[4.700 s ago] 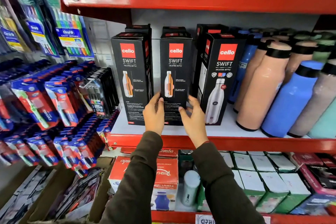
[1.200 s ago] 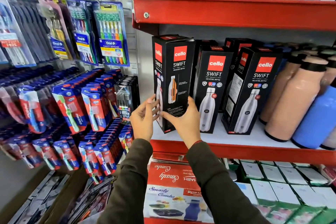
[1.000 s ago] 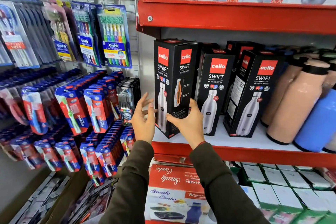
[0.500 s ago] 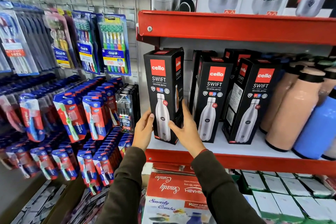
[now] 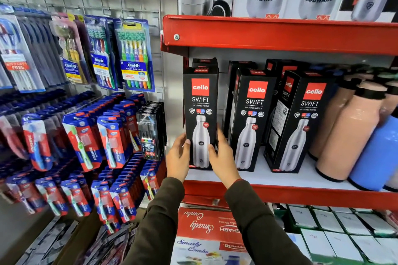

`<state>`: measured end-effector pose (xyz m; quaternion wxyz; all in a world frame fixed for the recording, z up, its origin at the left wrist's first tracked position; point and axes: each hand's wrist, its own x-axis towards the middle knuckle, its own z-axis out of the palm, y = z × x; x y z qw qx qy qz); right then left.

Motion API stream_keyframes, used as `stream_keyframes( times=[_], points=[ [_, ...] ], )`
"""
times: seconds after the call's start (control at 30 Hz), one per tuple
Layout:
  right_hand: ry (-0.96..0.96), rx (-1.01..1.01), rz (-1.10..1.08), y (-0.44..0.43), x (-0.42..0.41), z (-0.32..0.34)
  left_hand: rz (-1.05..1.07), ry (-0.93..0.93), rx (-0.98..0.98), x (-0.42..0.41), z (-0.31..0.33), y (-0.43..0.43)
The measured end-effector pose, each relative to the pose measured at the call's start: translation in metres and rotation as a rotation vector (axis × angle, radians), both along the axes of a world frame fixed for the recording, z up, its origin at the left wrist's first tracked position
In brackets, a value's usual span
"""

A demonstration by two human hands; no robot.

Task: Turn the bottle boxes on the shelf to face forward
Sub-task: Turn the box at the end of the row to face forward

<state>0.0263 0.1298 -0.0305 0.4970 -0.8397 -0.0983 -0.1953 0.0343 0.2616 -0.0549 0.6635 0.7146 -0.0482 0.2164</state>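
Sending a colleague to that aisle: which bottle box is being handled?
On the red shelf, three black Cello Swift boxes stand left of the loose bottles. It's the leftmost box, gripped by the left hand and right hand.

Both hands (image 5: 200,157) grip front-facing leftmost box (image 5: 200,114)

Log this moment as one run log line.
left hand + right hand: gripping leftmost Cello box | front face forward | on shelf

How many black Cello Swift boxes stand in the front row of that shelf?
3: the left box, held between both hands, the middle box and the right box. More stand behind them, partly hidden.
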Motion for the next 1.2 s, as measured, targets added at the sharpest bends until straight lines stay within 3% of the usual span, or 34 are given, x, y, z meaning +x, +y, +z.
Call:
stream_keyframes(
  times=[0.27, 0.8, 1.2],
  points=[
    [0.002, 0.121, -0.070, -0.005, -0.004, -0.009, 0.010, 0.020, -0.015, -0.003, 0.001, -0.007],
    [0.007, 0.262, 0.017, -0.011, -0.053, 0.000, -0.016, 0.040, -0.095, -0.051, -0.001, 0.000],
    [0.014, 0.245, 0.032, -0.013, -0.071, 0.000, -0.001, 0.036, -0.086, -0.075, 0.006, -0.003]
  ],
)
